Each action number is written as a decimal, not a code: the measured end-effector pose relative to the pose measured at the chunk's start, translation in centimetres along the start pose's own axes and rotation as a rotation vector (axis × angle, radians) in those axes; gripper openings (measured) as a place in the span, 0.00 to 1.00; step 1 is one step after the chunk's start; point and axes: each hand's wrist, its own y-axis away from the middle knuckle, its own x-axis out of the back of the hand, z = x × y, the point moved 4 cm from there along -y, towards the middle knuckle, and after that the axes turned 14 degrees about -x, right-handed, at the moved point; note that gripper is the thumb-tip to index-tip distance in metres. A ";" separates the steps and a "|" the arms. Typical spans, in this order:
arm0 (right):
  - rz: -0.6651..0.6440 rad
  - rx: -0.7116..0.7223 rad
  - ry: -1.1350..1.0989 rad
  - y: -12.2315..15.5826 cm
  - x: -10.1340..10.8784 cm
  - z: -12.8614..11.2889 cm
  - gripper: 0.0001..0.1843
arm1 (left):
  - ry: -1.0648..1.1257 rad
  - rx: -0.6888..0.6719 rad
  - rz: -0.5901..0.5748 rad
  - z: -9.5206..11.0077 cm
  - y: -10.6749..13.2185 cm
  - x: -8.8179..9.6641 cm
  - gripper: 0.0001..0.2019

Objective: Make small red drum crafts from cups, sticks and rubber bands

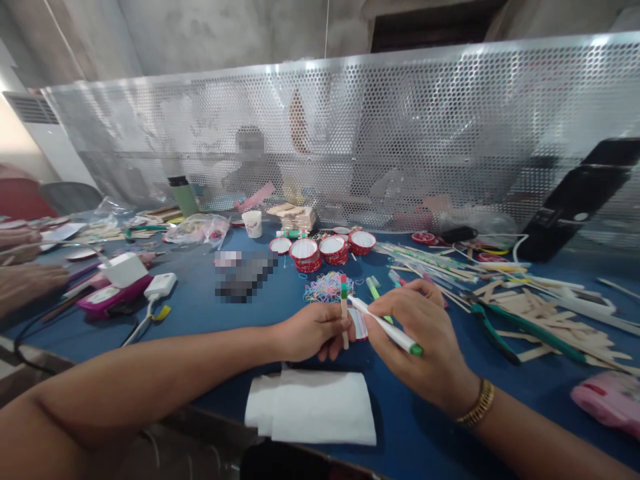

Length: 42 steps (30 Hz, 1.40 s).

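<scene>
My left hand (314,329) pinches a wooden craft stick (344,292) upright between thumb and fingers. The stick's top end is coloured red, with green below it, and the lower part is bare wood. In my right hand (427,343) is a white marker (387,327) with a green end, its tip pointing at the coloured part of the stick; I cannot tell whether it touches. Partly hidden behind my left fingers lies a white piece with a red rim (359,325). Just beyond is a pile of small coloured rubber bands (327,288), with a green marker (373,289) beside it.
Small red-and-white drums (305,255) stand behind the bands. To the right lie green-handled pliers (535,327) and loose craft sticks (565,317). A folded white cloth (313,407) rests at the near edge. Another person's hands (27,280) are at far left. A perforated metal screen (200,147) closes the back.
</scene>
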 end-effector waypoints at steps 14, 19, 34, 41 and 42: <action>-0.005 0.021 -0.019 -0.2 0.0 -0.1 0.06 | 0.017 -0.013 0.008 -0.1 -0.1 0.0 0.18; -0.005 0.004 -0.005 0.0 0.1 0.0 0.06 | 0.000 -0.009 0.001 0.1 -0.1 0.0 0.17; -0.023 0.008 -0.008 -0.1 -0.1 -0.1 0.05 | -0.006 -0.021 0.000 0.0 -0.1 0.1 0.19; 0.023 0.004 0.004 -0.1 0.2 -0.1 0.06 | -0.003 -0.001 0.000 -0.1 0.0 0.0 0.18; 0.015 0.010 -0.004 -0.1 0.1 -0.2 0.06 | -0.003 -0.007 0.000 0.0 0.0 0.0 0.18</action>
